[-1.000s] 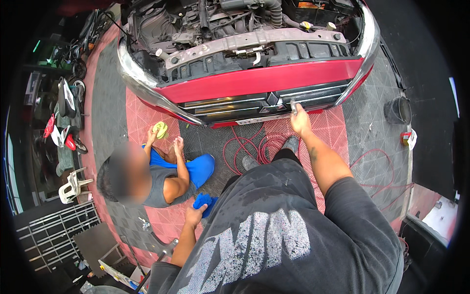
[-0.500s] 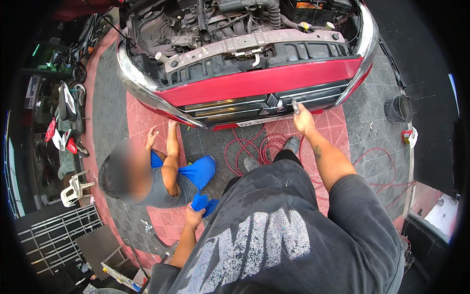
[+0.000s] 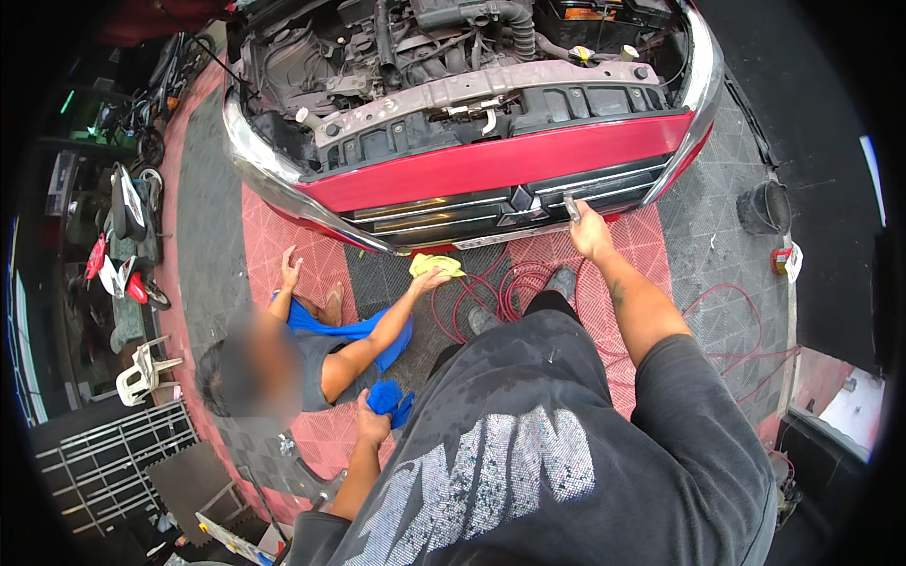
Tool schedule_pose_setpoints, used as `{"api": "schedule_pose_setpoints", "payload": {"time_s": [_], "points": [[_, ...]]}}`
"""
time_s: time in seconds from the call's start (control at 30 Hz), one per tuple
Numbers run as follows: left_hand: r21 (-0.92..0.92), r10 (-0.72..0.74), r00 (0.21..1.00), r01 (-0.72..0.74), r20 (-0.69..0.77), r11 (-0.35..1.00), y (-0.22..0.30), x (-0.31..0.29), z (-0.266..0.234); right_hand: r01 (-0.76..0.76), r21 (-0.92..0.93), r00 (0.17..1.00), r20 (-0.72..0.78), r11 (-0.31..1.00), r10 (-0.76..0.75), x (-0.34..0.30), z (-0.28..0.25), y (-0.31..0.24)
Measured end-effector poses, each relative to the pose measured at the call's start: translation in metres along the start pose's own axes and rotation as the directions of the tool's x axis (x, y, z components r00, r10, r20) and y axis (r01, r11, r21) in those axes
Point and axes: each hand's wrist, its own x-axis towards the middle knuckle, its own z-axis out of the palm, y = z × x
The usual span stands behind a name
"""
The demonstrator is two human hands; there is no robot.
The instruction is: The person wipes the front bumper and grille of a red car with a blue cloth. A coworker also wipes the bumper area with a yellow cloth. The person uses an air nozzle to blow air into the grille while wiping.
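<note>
I stand in front of a red car (image 3: 491,165) with its hood up and engine bay exposed. My right hand (image 3: 591,232) is stretched out to the front grille and is closed around a small metal tool (image 3: 572,208) held against it. My left hand (image 3: 373,426) hangs low by my hip, gripping a blue cloth (image 3: 387,398). Another person (image 3: 311,354) sits on the floor to my left, one hand on a yellow cloth (image 3: 436,265) under the bumper, the other hand flat on the floor tiles.
A red air hose (image 3: 491,292) lies coiled on the red and grey floor tiles (image 3: 283,245) by my feet. A black bucket (image 3: 763,206) stands at the right. A motorbike (image 3: 118,236), a white plastic chair (image 3: 142,373) and a metal rack (image 3: 104,462) stand on the left.
The seated person has leaned over and moved the yellow cloth to the right, under the middle of the bumper. My right hand stays at the grille; my left still holds the blue cloth.
</note>
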Motion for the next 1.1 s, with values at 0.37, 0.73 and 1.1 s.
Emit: {"api": "schedule_pose_setpoints", "payload": {"time_s": [0.37, 0.73, 1.1], "points": [[-0.194, -0.019, 0.994, 0.040, 0.108, 0.980, -0.001, 0.004, 0.023, -0.087, -0.062, 0.996, -0.004, 0.994, 0.087, 0.009, -0.040, 0.018], [-0.321, 0.417, 0.723, -0.644, -0.550, 0.694, 0.309, 0.010, 0.110, 0.100, -0.029, 0.984, 0.148, 0.995, -0.094, 0.012, -0.098, 0.068], [0.053, 0.485, 0.664, -0.559, -0.569, 0.828, 0.556, -0.004, 0.349, 0.015, 0.146, 0.956, 0.287, 0.989, -0.057, 0.050, -0.188, 0.157]]}}
